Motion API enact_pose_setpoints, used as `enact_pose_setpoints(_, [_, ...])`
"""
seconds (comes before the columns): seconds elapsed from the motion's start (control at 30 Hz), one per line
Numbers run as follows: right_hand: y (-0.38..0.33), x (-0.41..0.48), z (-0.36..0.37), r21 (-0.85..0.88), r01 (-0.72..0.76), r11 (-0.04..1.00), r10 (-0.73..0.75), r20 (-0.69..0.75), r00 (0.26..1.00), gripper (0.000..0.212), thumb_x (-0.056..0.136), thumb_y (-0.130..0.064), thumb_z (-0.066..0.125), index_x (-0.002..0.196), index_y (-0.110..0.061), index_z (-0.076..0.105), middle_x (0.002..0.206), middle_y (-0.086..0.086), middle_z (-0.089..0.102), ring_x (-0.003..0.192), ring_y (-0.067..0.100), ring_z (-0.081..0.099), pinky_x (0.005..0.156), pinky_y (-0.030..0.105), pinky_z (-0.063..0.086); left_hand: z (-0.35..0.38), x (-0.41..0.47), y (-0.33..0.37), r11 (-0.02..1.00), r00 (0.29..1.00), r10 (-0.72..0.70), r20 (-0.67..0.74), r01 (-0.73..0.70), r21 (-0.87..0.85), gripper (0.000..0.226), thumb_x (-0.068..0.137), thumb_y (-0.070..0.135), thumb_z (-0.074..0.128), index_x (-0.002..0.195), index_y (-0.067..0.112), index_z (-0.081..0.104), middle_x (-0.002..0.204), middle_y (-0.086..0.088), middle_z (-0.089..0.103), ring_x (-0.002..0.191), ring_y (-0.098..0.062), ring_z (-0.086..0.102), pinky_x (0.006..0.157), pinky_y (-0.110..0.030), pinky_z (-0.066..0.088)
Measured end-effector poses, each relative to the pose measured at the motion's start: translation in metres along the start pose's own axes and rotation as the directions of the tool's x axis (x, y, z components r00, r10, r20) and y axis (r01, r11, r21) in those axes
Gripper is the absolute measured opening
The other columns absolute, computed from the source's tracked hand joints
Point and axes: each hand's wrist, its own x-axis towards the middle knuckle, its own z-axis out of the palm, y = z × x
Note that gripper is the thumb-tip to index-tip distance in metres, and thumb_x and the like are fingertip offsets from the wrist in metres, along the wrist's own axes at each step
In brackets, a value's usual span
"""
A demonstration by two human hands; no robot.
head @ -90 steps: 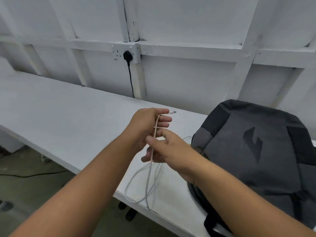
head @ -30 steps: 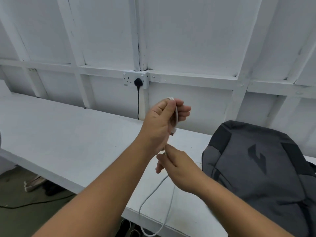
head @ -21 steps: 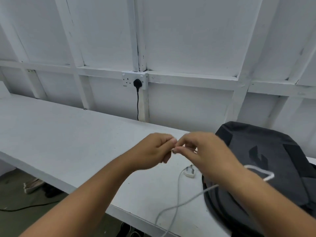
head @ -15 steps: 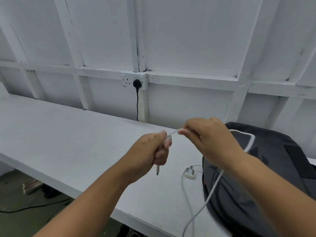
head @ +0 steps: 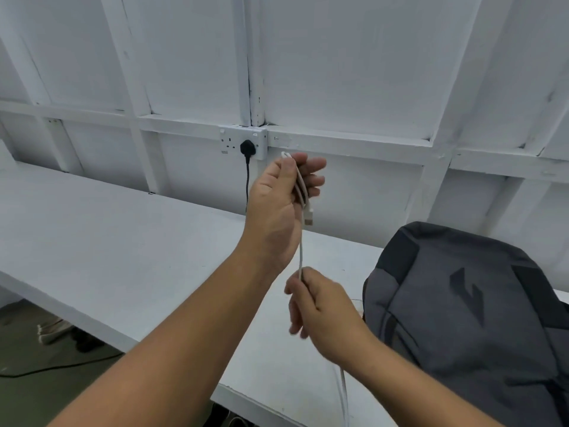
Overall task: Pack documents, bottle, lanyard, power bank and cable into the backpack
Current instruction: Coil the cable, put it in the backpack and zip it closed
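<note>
Two hands busy above bench point(head: 107, 241): clasps folded loops of white cable point(head: 301, 254) in left hand point(head: 277, 211), fingers curled; pinches taut strand below with right hand point(head: 323, 312), near backpack point(head: 462, 318). Looks light, limp, springy; probably best gripped mid-bundle.

One cable point(head: 301, 251), one backpack point(head: 462, 318), one table point(head: 123, 241), one socket point(head: 243, 142), two hands point(head: 277, 211) point(head: 320, 309)

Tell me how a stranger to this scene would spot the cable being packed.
Above the white table, left of the grey backpack, two hands are raised. The cable loops in the left hand and runs down through the right hand. Unlike the black cord below the wall socket, it is white.
</note>
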Motion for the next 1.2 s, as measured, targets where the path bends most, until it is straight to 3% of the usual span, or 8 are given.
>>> enact_pose_setpoints(0.1, [-0.011, -0.003, -0.013, -0.088, 0.076, 0.993, -0.078, -0.017, 0.997, 0.026, 0.104, -0.033, 0.043, 0.086, -0.023, 0.058, 0.064, -0.010, 0.058, 0.054, 0.005, 0.048, 0.053, 0.019, 0.039, -0.018, -0.001, -0.010, 0.677, 0.952, 0.164, 0.259, -0.300, 0.672, 0.024, 0.108, 0.016, 0.041, 0.100, 0.008, 0.063, 0.101, 0.000, 0.071, 0.082, -0.009, 0.066, 0.077, -0.020, 0.052])
enact_pose_setpoints(0.2, [-0.020, -0.003, -0.043, -0.296, 0.182, 0.938, -0.188, 0.007, 0.982, 0.029, 0.102, -0.036, 0.049, 0.084, -0.017, 0.061, 0.059, -0.006, 0.053, 0.058, 0.008, 0.047, 0.054, 0.023, 0.036, -0.043, -0.008, -0.015, 0.389, 0.888, -0.127, 0.441, -0.365, 0.846, 0.024, 0.108, 0.021, 0.040, 0.092, 0.024, 0.058, 0.092, 0.007, 0.067, 0.077, -0.009, 0.064, 0.070, -0.021, 0.052])
enact_pose_setpoints(0.4, [-0.025, 0.031, -0.105, -0.639, 0.407, 0.652, -0.424, 0.137, 0.895, 0.042, 0.096, -0.052, 0.041, 0.089, -0.021, 0.069, 0.076, -0.009, 0.063, 0.068, 0.012, 0.058, 0.063, 0.034, 0.049, -0.054, -0.046, -0.004, 0.665, 0.817, -0.433, 0.380, 0.005, 0.746, 0.042, 0.110, 0.037, 0.029, 0.100, 0.013, 0.063, 0.073, 0.002, 0.062, 0.063, -0.014, 0.050, 0.062, -0.024, 0.044])
enact_pose_setpoints(0.53, [-0.011, 0.050, -0.102, -0.739, 0.519, 0.431, -0.653, 0.142, 0.744, 0.060, 0.104, -0.054, 0.026, 0.075, -0.012, 0.058, 0.064, -0.002, 0.053, 0.049, 0.024, 0.050, 0.042, 0.034, 0.041, -0.041, -0.056, 0.005, 0.852, 0.823, -0.473, 0.315, 0.337, 0.400, 0.029, 0.105, 0.029, 0.042, 0.088, 0.014, 0.059, 0.064, 0.005, 0.037, 0.053, -0.011, 0.025, 0.054, -0.027, 0.020])
enact_pose_setpoints(0.73, [0.002, 0.050, -0.052, -0.305, 0.426, 0.852, -0.497, -0.212, 0.841, 0.038, 0.104, -0.046, 0.028, 0.075, -0.026, 0.045, 0.057, -0.006, 0.051, 0.051, 0.014, 0.053, 0.053, 0.037, 0.044, -0.015, -0.046, 0.021, 0.847, 0.853, -0.457, 0.254, 0.504, -0.169, 0.032, 0.106, 0.029, 0.040, 0.082, 0.015, 0.054, 0.058, 0.008, 0.031, 0.045, -0.006, 0.023, 0.050, -0.022, 0.020])
enact_pose_setpoints(0.87, [0.010, 0.032, -0.021, -0.234, 0.296, 0.926, -0.326, -0.106, 0.939, 0.031, 0.102, -0.049, 0.026, 0.081, -0.042, 0.048, 0.056, -0.004, 0.046, 0.051, 0.011, 0.046, 0.055, 0.034, 0.033, -0.002, -0.027, 0.043, 0.812, 0.910, -0.323, 0.259, 0.407, -0.418, 0.029, 0.106, 0.030, 0.036, 0.087, 0.017, 0.054, 0.060, 0.008, 0.036, 0.048, -0.006, 0.032, 0.051, -0.020, 0.029])
enact_pose_setpoints(1.07, [-0.017, -0.007, -0.001, -0.412, 0.143, 0.900, -0.105, 0.114, 0.988, 0.023, 0.108, -0.034, 0.024, 0.116, -0.030, 0.046, 0.092, -0.002, 0.064, 0.082, 0.019, 0.060, 0.077, 0.043, 0.050, -0.005, -0.013, 0.013, 0.994, 0.988, -0.105, 0.111, 0.100, 0.049, 0.028, 0.110, 0.014, 0.034, 0.091, 0.013, 0.055, 0.070, 0.003, 0.056, 0.064, -0.011, 0.051, 0.064, -0.021, 0.045])
enact_pose_setpoints(1.2, [-0.042, -0.008, -0.043, -0.660, 0.236, 0.713, -0.258, 0.065, 0.964, 0.020, 0.107, -0.039, 0.033, 0.096, -0.026, 0.042, 0.086, -0.003, 0.063, 0.078, 0.027, 0.061, 0.066, 0.040, 0.046, -0.034, -0.018, 0.000, 0.706, 0.930, -0.094, 0.357, -0.190, 0.683, 0.027, 0.109, 0.008, 0.038, 0.085, 0.008, 0.051, 0.075, -0.002, 0.056, 0.068, -0.014, 0.051, 0.068, -0.025, 0.044])
